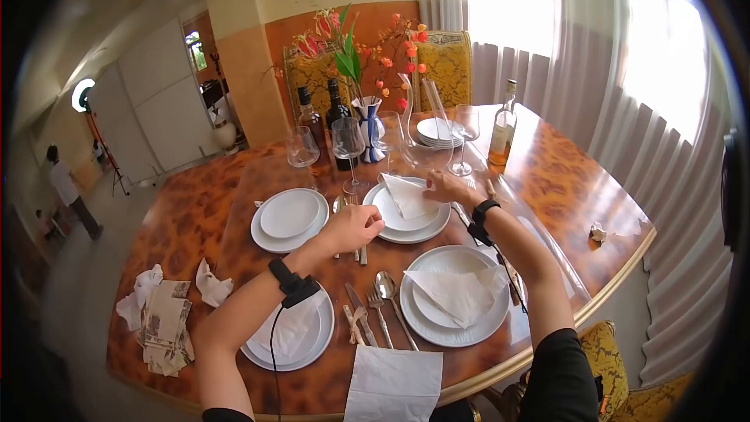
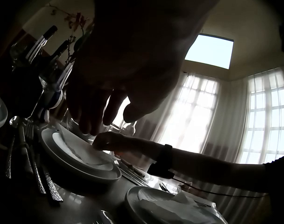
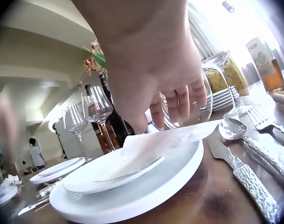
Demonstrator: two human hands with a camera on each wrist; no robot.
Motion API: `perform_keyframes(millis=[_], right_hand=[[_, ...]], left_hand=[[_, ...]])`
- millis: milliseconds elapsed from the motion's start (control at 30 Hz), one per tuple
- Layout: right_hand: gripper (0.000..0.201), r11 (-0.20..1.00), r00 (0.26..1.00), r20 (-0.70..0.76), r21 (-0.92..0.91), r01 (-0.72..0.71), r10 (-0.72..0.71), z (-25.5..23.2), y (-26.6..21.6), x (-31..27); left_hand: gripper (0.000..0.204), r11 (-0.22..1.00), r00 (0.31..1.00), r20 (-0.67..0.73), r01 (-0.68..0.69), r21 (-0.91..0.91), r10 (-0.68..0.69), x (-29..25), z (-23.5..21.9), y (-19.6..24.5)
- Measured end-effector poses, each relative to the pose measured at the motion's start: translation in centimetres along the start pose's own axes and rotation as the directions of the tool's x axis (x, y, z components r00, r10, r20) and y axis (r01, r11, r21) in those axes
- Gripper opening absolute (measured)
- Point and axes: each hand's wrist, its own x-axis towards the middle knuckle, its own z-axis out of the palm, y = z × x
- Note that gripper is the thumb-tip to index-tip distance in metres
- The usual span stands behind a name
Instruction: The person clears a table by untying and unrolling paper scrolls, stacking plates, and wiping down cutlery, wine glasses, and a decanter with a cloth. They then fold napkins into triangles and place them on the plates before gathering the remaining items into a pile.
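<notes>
A folded white paper napkin [image 1: 408, 197] lies over the two stacked white plates [image 1: 391, 232] at the far setting. My right hand [image 1: 448, 190] is at the napkin's right side. Its relaxed fingers [image 3: 180, 102] hang apart just beyond the napkin [image 3: 167, 142] in the right wrist view, the thumb low by its edge. To the left of the same plates hovers my left hand [image 1: 353, 227], holding nothing, its fingers loosely bent. In the left wrist view this hand [image 2: 132, 70] is dark, above the plates. Under it stand a spoon [image 1: 338, 205] and other cutlery, partly hidden.
Nearer settings have plates with napkins [image 1: 461, 297], cutlery [image 1: 379, 309] and a flat napkin [image 1: 394, 383]. Wine glasses [image 1: 348, 141], dark bottles [image 1: 336, 109], a flower vase [image 1: 369, 129], a glass decanter [image 1: 426, 141] and a liquor bottle [image 1: 503, 129] stand behind. Crumpled tissues [image 1: 212, 285] lie left.
</notes>
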Motion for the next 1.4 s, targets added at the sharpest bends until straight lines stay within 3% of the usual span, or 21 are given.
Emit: perform_keyframes(millis=[33, 100, 167, 300, 367, 400, 467, 500, 567, 633, 700, 733, 800, 833, 967, 1033, 1167, 1233, 1267, 1333, 1400], right_hand=[[0.057, 0.999, 0.999, 0.022, 0.017, -0.047, 0.046, 0.4, 0.3, 0.0], [0.051, 0.999, 0.999, 0.004, 0.034, -0.033, 0.033, 0.5, 0.6, 0.1], [0.036, 0.996, 0.994, -0.076, 0.042, 0.08, -0.077, -1.0, -0.7, -0.4], [0.021, 0.989, 0.991, 0.011, 0.072, 0.132, -0.133, -5.8, -5.3, -1.3], [0.016, 0.958, 0.958, 0.106, 0.143, 0.25, -0.266, -8.4, -8.2, -2.4], [0.017, 0.956, 0.95, 0.143, 0.136, 0.26, -0.278, -9.6, -9.7, -3.0], [0.019, 0.943, 0.937, 0.174, 0.192, 0.271, -0.304, -11.6, -11.9, -4.1], [0.02, 0.926, 0.922, 0.192, 0.247, 0.285, -0.335, -12.5, -12.7, -4.5], [0.024, 0.919, 0.922, 0.204, 0.292, 0.264, -0.329, -13.8, -13.2, -5.4], [0.024, 0.901, 0.937, 0.161, 0.366, 0.234, -0.309, -14.4, -12.8, -6.1], [0.029, 0.912, 0.941, 0.183, 0.354, 0.208, -0.285, -14.5, -11.8, -6.6], [0.032, 0.908, 0.953, 0.192, 0.392, 0.145, -0.235, -14.5, -11.4, -6.9], [0.041, 0.879, 0.956, 0.261, 0.477, -0.008, -0.133, -14.5, -10.9, -7.3], [0.041, 0.877, 0.955, 0.264, 0.48, -0.008, -0.136, -14.3, -10.5, -7.4], [0.04, 0.81, 0.944, 0.314, 0.577, -0.106, -0.101, -12.6, -8.1, -7.1], [0.039, 0.7, 0.941, 0.335, 0.684, -0.205, -0.052, -12.0, -6.8, -6.6], [0.042, 0.589, 0.939, 0.32, 0.738, -0.331, 0.126, -10.3, -4.9, -4.7], [0.041, 0.582, 0.937, 0.292, 0.734, -0.349, 0.193, -7.6, -2.3, -3.0], [0.041, 0.581, 0.925, 0.313, 0.72, -0.379, 0.216, -6.0, -1.1, -2.2], [0.037, 0.63, 0.911, 0.297, 0.658, -0.413, 0.287, -3.2, -0.4, -1.3], [0.036, 0.718, 0.916, 0.257, 0.569, -0.4, 0.307, -1.8, -0.3, -0.6]], left_hand=[[0.029, 1.0, 1.0, 0.011, -0.011, 0.027, 0.011, 0.0, 0.2, -0.2], [0.028, 1.0, 1.0, 0.027, 0.002, 0.02, -0.002, 0.2, 0.2, -0.7], [0.028, 1.0, 1.0, 0.004, 0.002, 0.009, -0.002, 0.7, 0.4, -1.6], [0.028, 0.997, 0.996, -0.065, -0.057, 0.042, 0.06, 2.9, 0.4, -2.1], [0.032, 0.973, 0.951, -0.238, -0.161, 0.168, 0.198, 4.1, 0.8, -1.4], [0.032, 0.975, 0.952, -0.236, -0.159, 0.157, 0.194, 4.7, 1.0, -0.8], [0.04, 0.877, 0.823, -0.331, -0.366, 0.313, 0.462, 5.3, 1.0, 1.0], [0.04, 0.88, 0.826, -0.329, -0.367, 0.302, 0.457, 5.2, 0.6, 2.0], [0.044, 0.97, 0.972, -0.02, -0.232, 0.067, 0.234, 4.6, -0.3, 4.1], [0.042, 0.979, 0.977, 0.058, -0.205, 0.008, 0.204, 4.2, -0.5, 4.1], [0.034, 0.971, 0.976, 0.174, -0.089, -0.22, 0.129, 4.0, -0.1, 2.9], [0.025, 0.939, 0.977, 0.164, -0.072, -0.336, 0.133, 3.8, 0.3, 2.5], [0.025, 0.919, 0.974, 0.2, -0.015, -0.393, 0.101, 3.3, -0.1, 2.4], [0.024, 0.894, 0.969, 0.235, 0.038, -0.446, 0.076, 3.2, -0.4, 2.6], [0.024, 0.915, 0.948, 0.303, 0.038, -0.401, 0.094, 4.3, -0.9, 0.4], [0.022, 0.92, 0.925, 0.38, 0.135, -0.367, 0.016, 4.8, -1.2, -0.4], [0.023, 0.827, 0.945, 0.328, 0.195, -0.527, -0.014, 7.3, -0.4, -3.8], [0.024, 0.811, 0.939, 0.311, 0.294, -0.506, -0.147, 9.9, 0.8, -7.9], [0.021, 0.719, 0.914, 0.301, 0.402, -0.567, -0.274, 9.9, 1.0, -7.4], [0.02, 0.815, 0.936, 0.203, 0.351, -0.46, -0.289, 11.5, 2.6, -10.8], [0.024, 0.913, 0.952, 0.055, 0.304, -0.273, -0.301, 11.4, 2.7, -11.4]])
